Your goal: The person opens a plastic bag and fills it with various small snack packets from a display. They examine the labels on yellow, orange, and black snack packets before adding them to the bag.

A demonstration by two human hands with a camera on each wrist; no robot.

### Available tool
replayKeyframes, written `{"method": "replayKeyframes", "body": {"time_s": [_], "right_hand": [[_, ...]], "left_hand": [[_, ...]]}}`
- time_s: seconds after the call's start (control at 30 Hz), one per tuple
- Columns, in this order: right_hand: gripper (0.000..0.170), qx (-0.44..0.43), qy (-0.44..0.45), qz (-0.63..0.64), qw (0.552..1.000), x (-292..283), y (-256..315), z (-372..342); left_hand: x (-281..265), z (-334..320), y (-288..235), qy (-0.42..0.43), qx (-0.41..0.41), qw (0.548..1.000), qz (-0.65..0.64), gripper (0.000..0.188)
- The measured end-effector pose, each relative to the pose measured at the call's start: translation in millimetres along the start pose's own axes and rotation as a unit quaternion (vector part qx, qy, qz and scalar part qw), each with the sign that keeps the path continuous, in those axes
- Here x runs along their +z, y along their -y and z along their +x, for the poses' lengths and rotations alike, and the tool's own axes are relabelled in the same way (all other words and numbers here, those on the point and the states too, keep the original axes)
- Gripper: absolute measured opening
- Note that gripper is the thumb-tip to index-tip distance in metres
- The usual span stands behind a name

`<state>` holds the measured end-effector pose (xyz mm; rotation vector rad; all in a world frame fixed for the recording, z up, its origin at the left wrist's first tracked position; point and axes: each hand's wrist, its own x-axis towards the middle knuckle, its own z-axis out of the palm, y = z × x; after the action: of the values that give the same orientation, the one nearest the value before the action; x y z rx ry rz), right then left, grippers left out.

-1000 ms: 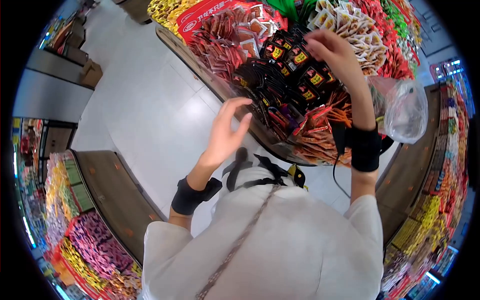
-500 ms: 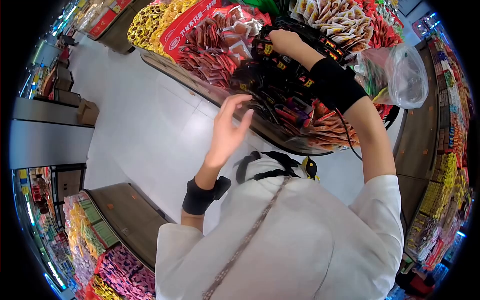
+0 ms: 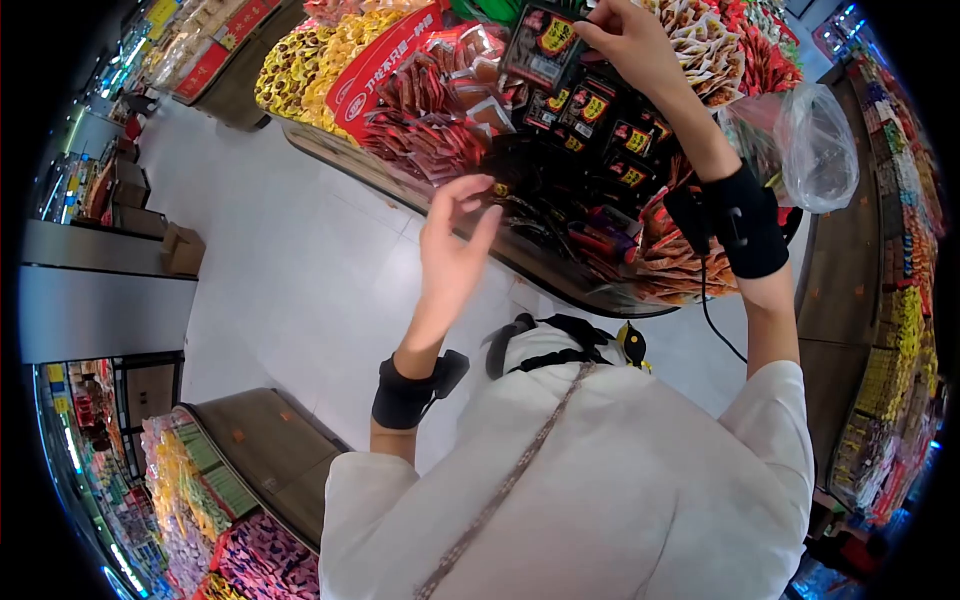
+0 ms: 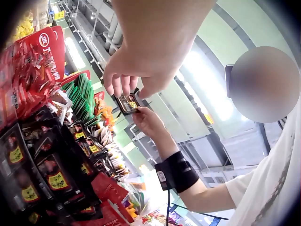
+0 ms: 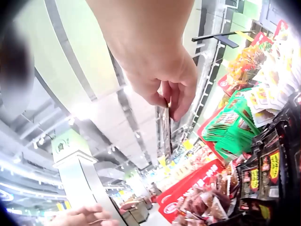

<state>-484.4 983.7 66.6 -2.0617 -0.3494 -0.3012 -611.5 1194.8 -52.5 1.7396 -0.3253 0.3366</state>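
Note:
A black packet with a yellow and red label is pinched at its edge by the right hand, above the pile of like black packets. In the right wrist view the packet hangs edge-on from the thumb and fingers of the right hand. The left hand is held in the air at the bin's near edge, fingers loosely bent, holding nothing. From the left wrist, the left hand appears in front of the held packet.
Red packets and yellow sweets fill the bin's left part, with a red sign between them. A clear plastic bag hangs at the bin's right side. Further shelves of sweets stand at both sides.
The right hand reached down into the black packets and has come up with one pinched in its fingers. The left hand has stayed nearly in place. The head view has shifted slightly.

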Motion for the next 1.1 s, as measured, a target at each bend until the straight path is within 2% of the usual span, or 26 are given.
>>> {"method": "replayKeyframes", "body": {"time_s": [0.07, 0.1, 0.13, 0.2, 0.3, 0.4, 0.47, 0.6, 0.73, 0.87, 0.97, 1.07, 1.1], "right_hand": [[0.016, -0.056, -0.004, 0.097, 0.994, -2, -34, -6], [0.016, -0.027, 0.036, 0.11, 0.993, -7, -34, -15], [0.019, -0.014, 0.029, 0.114, 0.993, -7, -18, -31], [0.018, 0.017, 0.079, 0.138, 0.987, -7, -9, -56], [0.016, 0.051, 0.085, 0.217, 0.971, -3, -3, -85], [0.017, 0.078, 0.054, 0.207, 0.974, -3, -2, -103], [0.015, 0.098, 0.059, 0.245, 0.963, -4, -4, -112], [0.015, 0.167, 0.042, 0.336, 0.926, -4, -1, -126], [0.023, 0.202, 0.103, 0.349, 0.909, -4, -9, -132], [0.024, 0.19, 0.076, 0.457, 0.866, 5, -18, -138], [0.023, 0.22, 0.083, 0.493, 0.837, 5, -7, -138], [0.024, 0.225, 0.105, 0.513, 0.822, 6, -10, -139], [0.022, 0.221, 0.094, 0.504, 0.83, 7, -10, -140]], "left_hand": [[0, 8, -7, -0.016, -0.009, 0.996, -0.087, 0.036], [-1, 12, -13, -0.003, -0.024, 0.992, -0.12, 0.04], [-1, 14, -21, 0.03, -0.05, 0.984, -0.168, 0.041], [0, 16, -37, 0.093, -0.102, 0.955, -0.262, 0.042], [8, 16, -42, 0.132, -0.121, 0.952, -0.248, 0.042], [17, 14, -45, 0.152, -0.141, 0.945, -0.253, 0.038], [20, 12, -48, 0.168, -0.168, 0.932, -0.273, 0.037], [25, 9, -46, 0.171, -0.168, 0.933, -0.268, 0.034], [30, 5, -48, 0.154, -0.147, 0.938, -0.272, 0.033], [28, 3, -55, 0.152, -0.147, 0.94, -0.268, 0.032], [28, 1, -55, 0.152, -0.146, 0.937, -0.278, 0.032], [28, 1, -54, 0.148, -0.142, 0.937, -0.281, 0.031], [28, 1, -54, 0.148, -0.142, 0.937, -0.283, 0.031]]}}
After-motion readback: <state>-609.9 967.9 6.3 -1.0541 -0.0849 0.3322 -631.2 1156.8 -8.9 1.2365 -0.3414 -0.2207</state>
